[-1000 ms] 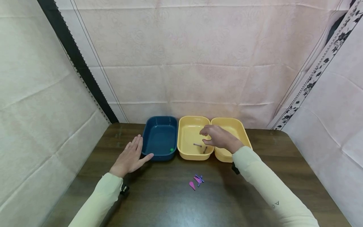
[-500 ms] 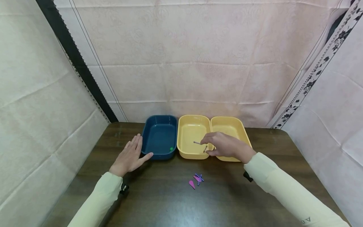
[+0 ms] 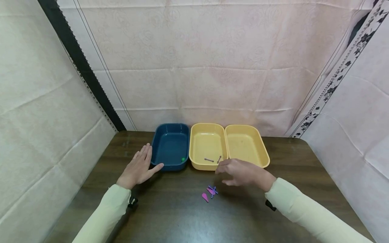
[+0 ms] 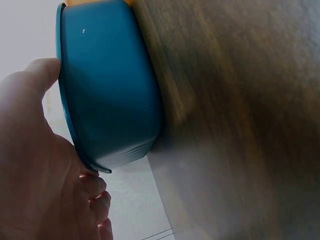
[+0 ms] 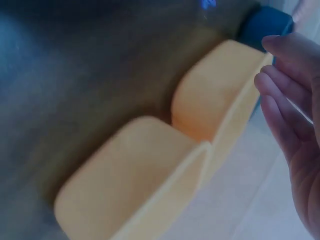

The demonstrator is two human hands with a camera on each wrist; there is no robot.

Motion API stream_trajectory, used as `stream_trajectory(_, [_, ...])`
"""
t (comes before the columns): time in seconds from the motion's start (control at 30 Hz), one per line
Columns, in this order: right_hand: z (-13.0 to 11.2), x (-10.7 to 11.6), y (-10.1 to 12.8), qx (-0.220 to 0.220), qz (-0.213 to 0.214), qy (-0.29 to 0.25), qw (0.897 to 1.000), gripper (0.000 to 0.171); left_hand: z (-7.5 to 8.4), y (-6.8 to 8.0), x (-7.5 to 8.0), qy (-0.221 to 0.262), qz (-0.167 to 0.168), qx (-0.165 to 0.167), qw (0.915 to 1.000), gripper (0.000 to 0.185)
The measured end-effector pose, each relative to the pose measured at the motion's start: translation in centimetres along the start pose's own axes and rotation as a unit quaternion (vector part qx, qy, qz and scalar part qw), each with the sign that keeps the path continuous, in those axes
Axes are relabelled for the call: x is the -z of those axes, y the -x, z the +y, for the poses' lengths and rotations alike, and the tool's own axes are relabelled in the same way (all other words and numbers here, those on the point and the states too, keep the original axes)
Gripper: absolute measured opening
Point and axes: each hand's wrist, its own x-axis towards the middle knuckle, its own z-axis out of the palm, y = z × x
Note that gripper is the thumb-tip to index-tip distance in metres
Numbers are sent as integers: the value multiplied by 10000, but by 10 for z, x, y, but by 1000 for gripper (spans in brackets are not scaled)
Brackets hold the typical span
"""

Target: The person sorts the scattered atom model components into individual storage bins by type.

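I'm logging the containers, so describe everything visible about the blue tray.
The blue tray is a dark teal, rounded-rectangular tub that looks like smooth plastic, with a thin lip round its rim. It sits upright on the wooden table, leftmost of three, close beside the middle yellow tray. A small green piece lies in its near right corner. The left hand rests against its near left side.

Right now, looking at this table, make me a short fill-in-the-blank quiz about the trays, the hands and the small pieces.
1. The left hand rests beside the ____ tray.
2. The small green bead lies in the ____ tray.
3. The pink and purple pieces lie on the ____, near the right hand.
4. The number of yellow trays is ____.

Missing words: blue; blue; table; two
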Motion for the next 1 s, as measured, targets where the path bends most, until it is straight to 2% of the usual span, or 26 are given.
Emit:
stream_trajectory(0.13, [-4, -15, 1, -13, -192, -52, 9998, 27, 1, 1, 1, 23, -14, 9, 10000, 104])
stream_trajectory(0.23, [-6, -28, 0, -15, -195, -135, 9997, 24, 1, 1, 1, 13, -15, 15, 10000, 104])
stream_trajectory(0.47, [-2, -56, -2, -152, -159, -727, 9971, 18, 1, 0, 0, 15, -20, 22, 10000, 104])
stream_trajectory(0.6, [0, -67, -2, -177, -81, -839, 9963, 15, 1, 0, -2, 78, -87, 28, 9999, 106])
stream_trajectory(0.8, [2, -72, -4, -71, 22, -762, 9971, 12, -1, -1, -3, 120, -111, 53, 9999, 106])
stream_trajectory(1.0, [1, -70, -7, -79, -141, -744, 9971, 7, -2, -1, -4, 91, -106, 64, 9999, 106])
